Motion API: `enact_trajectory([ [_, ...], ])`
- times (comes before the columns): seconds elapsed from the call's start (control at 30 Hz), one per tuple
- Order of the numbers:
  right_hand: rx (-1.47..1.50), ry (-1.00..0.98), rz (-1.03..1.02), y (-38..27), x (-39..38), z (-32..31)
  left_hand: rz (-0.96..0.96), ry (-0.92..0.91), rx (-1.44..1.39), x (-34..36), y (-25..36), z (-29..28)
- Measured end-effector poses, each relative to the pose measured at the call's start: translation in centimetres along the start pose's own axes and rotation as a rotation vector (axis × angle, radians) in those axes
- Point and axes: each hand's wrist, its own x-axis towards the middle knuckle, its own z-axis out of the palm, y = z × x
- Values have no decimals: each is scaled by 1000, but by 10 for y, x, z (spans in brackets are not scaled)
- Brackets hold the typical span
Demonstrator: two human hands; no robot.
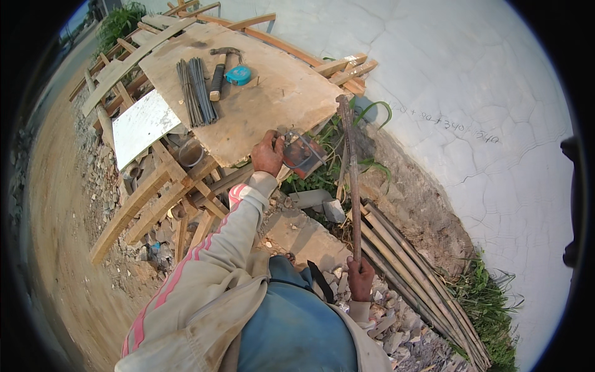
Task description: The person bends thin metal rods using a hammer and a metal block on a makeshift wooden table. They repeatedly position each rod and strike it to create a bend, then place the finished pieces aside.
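My left hand point(268, 154) is closed at the near right edge of a plywood board point(291, 87). Its fingers meet a thin bent steel rod point(308, 160), which curves over a reddish-brown patch at the board's corner. Exactly how the fingers grip the rod is partly hidden. Lower right, my right hand point(360, 279) is wrapped round the bottom of a long rusty metal bar point(353, 180). That bar rises nearly upright, its thicker, notched head level with the board's right corner. On the board lie a bundle of short steel rods point(197, 93), a claw hammer point(217, 79) and a blue tape measure point(238, 75).
Timber beams point(145, 204) and a white panel point(144, 129) lie left of the board. Bamboo poles point(421, 279) rest along the cracked white wall point(483, 93) at right. Broken rubble point(396, 328) covers the ground near me, with a dirt road point(62, 217) at far left.
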Motion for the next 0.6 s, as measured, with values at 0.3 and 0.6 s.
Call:
enact_trajectory([
  [0.3, -127, -32, -131, -10, 20, -18, -46, 21, 179, -11, 4, -1],
  [0.6, 183, -245, -108, -10, 22, -22, -219, 20, -40, -18, 0, -16],
])
